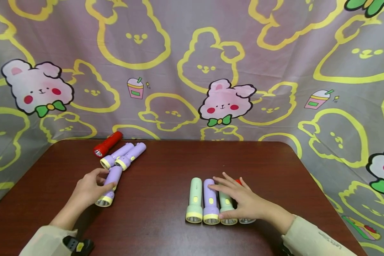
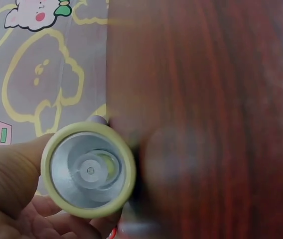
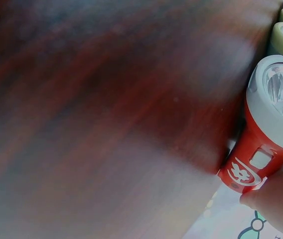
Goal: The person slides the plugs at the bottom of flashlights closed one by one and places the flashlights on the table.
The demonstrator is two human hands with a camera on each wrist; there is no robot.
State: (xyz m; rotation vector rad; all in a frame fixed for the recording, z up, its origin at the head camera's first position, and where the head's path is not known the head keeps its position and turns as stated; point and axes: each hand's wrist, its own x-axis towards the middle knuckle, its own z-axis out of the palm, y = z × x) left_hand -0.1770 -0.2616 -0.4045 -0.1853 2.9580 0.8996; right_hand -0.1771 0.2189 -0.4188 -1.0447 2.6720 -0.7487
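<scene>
My left hand [image 1: 91, 186] grips a purple flashlight [image 1: 115, 175] at the left of the table. In the left wrist view, the cream-rimmed head of that flashlight [image 2: 90, 170] faces the camera, with the thumb and fingers around its body. At the right, my right hand [image 1: 243, 200] is spread over a row of flashlights. Its fingers reach across a green flashlight [image 1: 225, 201] towards a purple one [image 1: 210, 197] beside it. A red flashlight [image 3: 266, 134] at the row's right end lies mostly beneath this hand. Another green flashlight [image 1: 195, 199] forms the left end.
Beyond my left hand, two purple flashlights [image 1: 117, 154] lie side by side at a slant. A red flashlight [image 1: 108, 144] lies behind them near the back edge. The dark brown table [image 1: 160, 192] meets a patterned curtain [image 1: 179, 78] at the back.
</scene>
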